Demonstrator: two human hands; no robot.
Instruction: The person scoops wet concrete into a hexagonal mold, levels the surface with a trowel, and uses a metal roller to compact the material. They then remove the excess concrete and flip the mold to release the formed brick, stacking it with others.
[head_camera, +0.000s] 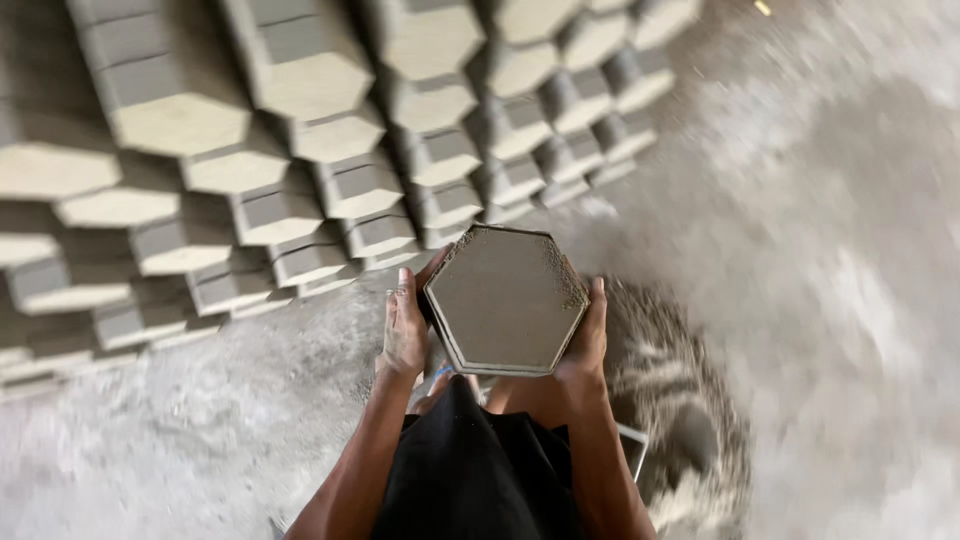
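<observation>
I hold a hexagonal mould (503, 300) filled level with grey wet concrete, in front of me at about waist height. My left hand (405, 328) grips its left edge and my right hand (587, 335) grips its right edge. The mould's rim is dark, with loose grains along its upper right side. My black garment (470, 470) shows below the mould.
Rows of stacked grey hexagonal paving blocks (300, 140) fill the upper left, leaning in tiers. The floor (830, 250) is dusty grey concrete. A heap of loose grey mix (680, 400) lies at my right, just behind the mould.
</observation>
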